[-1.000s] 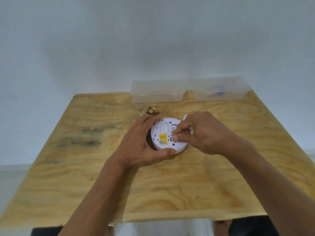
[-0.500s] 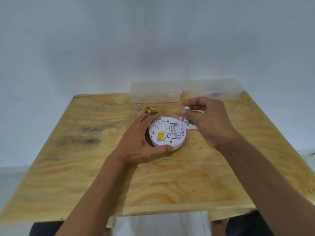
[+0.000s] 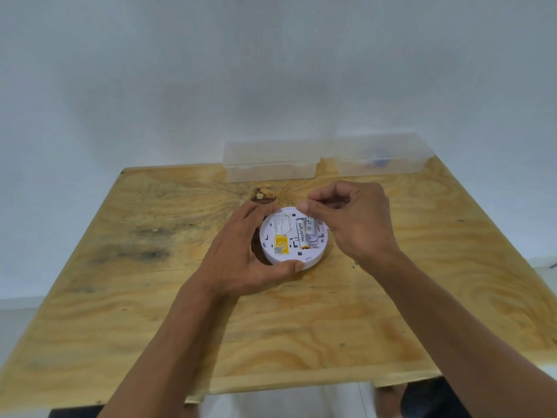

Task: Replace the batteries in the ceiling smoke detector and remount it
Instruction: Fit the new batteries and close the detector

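Seating second battery (image 3: 310, 226) into smoke detector (image 3: 294, 239), which lies back-up at bench (image 3: 150, 312) centre. Left hand (image 3: 241, 254) wraps detector rim from 9 o'clock, thumb at 6 o'clock. Right hand (image 3: 346, 218) grip pinched on battery's 12 o'clock end; battery half in bay. First battery (image 3: 302, 233) sits alongside, touching.

Risks, as judged:
- polarity reversed; markings too small to read
- spring kicks cell out if pinch released early
- detector skids if left hold slackens

Two clear boxes (image 3: 271, 161) at 12 o'clock, well apart.
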